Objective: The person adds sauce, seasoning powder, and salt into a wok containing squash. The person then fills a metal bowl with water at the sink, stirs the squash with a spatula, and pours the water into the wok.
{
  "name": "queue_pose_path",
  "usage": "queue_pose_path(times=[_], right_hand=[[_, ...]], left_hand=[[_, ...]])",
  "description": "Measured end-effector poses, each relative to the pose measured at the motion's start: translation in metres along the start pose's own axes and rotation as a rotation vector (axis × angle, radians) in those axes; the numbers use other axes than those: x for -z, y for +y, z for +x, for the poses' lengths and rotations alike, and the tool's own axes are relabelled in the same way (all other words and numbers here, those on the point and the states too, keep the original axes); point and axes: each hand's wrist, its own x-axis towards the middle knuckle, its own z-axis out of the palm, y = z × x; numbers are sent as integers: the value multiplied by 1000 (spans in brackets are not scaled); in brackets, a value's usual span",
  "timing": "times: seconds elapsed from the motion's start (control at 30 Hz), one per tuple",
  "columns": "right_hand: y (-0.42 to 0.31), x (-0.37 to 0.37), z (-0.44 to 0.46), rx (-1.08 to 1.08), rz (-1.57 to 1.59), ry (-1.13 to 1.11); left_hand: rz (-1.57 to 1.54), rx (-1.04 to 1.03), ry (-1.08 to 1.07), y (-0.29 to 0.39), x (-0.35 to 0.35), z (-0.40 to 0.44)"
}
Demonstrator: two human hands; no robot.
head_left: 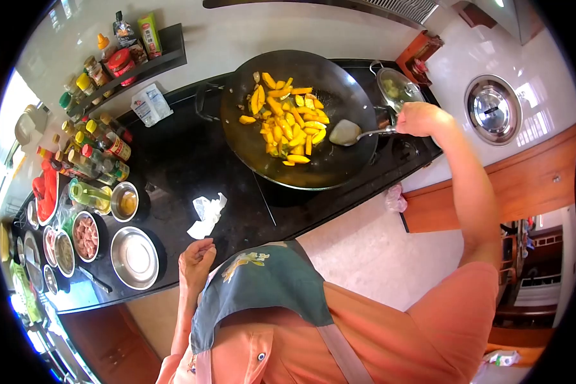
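Yellow-orange strips of food (291,121) lie heaped in a large dark wok (256,157) on the black counter. My right hand (419,120) is wrapped round the handle of a metal spatula (345,132), whose blade rests inside the wok, right of the food. At the counter's front edge is my left hand (197,256), its fingers curled and touching each other; whether anything small is inside cannot be made out. A crumpled white tissue (207,215) lies just beyond it, apart from the fingers.
Left on the counter stand an empty steel bowl (134,258), a bowl of raw meat (86,236), a small bowl (125,201) and several bottles (109,141). A wall shelf (166,57) holds jars. Behind my right hand sits a glass-lidded pot (397,86).
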Motion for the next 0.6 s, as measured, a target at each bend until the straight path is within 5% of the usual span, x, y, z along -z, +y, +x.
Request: queue_pose_path(times=[0.2, 0.37, 0.6], right_hand=[[-38, -41, 77, -40, 252, 358], [-80, -23, 83, 52, 58, 722], [-130, -15, 52, 317, -164, 936]], left_hand=[[88, -33, 10, 22, -3, -3], [64, -62, 20, 30, -1, -5], [116, -62, -39, 33, -9, -5]])
